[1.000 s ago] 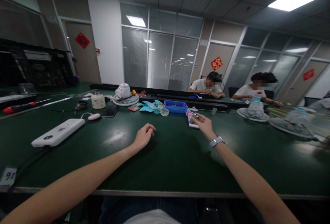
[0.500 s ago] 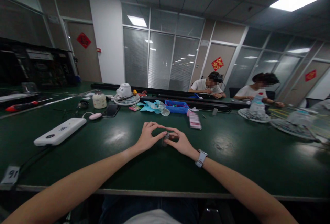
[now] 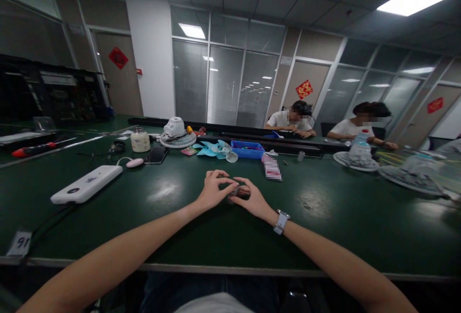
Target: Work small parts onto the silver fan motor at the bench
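Observation:
Both hands meet over a small grey capped cylinder (image 3: pixel 231 200), which looks like a little bottle, standing at the table's middle. My left hand (image 3: pixel 215 189) has its thumb and fingers closed on the top end, at the cap. Around the lower body, the thumb and fingers of my right hand (image 3: pixel 250 196) are closed. Fingers cover much of the cylinder, so its details are hard to make out. The wrist behind my right hand wears a watch (image 3: pixel 281 221) with a pale strap.
On the green table (image 3: pixel 173 236) lie a white power strip (image 3: pixel 88 184), a phone (image 3: pixel 156 155), blue fan blades (image 3: pixel 212 149) and a blue tray (image 3: pixel 248 150). A cream jar (image 3: pixel 140 140) and a white fan part (image 3: pixel 174 133) stand behind. Two people (image 3: pixel 290 120) sit across.
My left hand has shifted slightly right and its fingers have turned a little at the top of the cylinder. My right hand stays almost in place.

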A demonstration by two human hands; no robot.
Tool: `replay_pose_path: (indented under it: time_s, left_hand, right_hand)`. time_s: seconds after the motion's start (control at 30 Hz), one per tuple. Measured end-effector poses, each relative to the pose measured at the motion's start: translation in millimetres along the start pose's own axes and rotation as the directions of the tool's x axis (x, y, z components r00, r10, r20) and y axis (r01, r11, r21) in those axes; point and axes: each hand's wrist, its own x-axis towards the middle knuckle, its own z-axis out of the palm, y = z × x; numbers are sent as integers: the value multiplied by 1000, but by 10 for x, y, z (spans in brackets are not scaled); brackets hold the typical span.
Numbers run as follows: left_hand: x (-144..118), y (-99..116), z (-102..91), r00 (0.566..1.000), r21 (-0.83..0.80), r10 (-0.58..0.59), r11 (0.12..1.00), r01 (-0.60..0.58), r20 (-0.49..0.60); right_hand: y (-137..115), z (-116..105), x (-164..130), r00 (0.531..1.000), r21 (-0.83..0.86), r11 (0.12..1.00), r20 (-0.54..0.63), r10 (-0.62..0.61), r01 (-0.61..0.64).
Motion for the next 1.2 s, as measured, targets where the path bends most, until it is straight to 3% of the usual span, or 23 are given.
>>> replay_pose_path:
  time_s: [0.47, 0.67, 0.93, 1.03, 1.1, 1.2]
  left_hand:
    - [93, -11, -22, 998, -69, -57, 996, 57, 1]
    - [143, -44, -131, 991, -73, -127, 990, 125, -31]
    - [41, -348, -107, 971, 54, -158, 987, 151, 178]
    - [6, -373, -63, 965, 70, -147, 988, 134, 218]
    - [-7, -367, -54, 964, 64, -142, 989, 131, 226]
    - [-22, -359, -59, 966, 52, -146, 989, 138, 214]
  right_hand:
    - [41, 24, 4, 1000, -38, 999, 0, 17, -17]
    - [67, 2, 1, 1000, -65, 998, 2, 25, -25]
    - [-32, 7, -46, 1000, -93, 996, -18, -9, 7]
    - [3, -155, 29, 994, -137, 990, -100, -43, 29]
    - [94, -414, 131, 970, -181, 983, -226, -86, 45]
    - [313, -1004, 272, 869, -273, 961, -483, -111, -29]
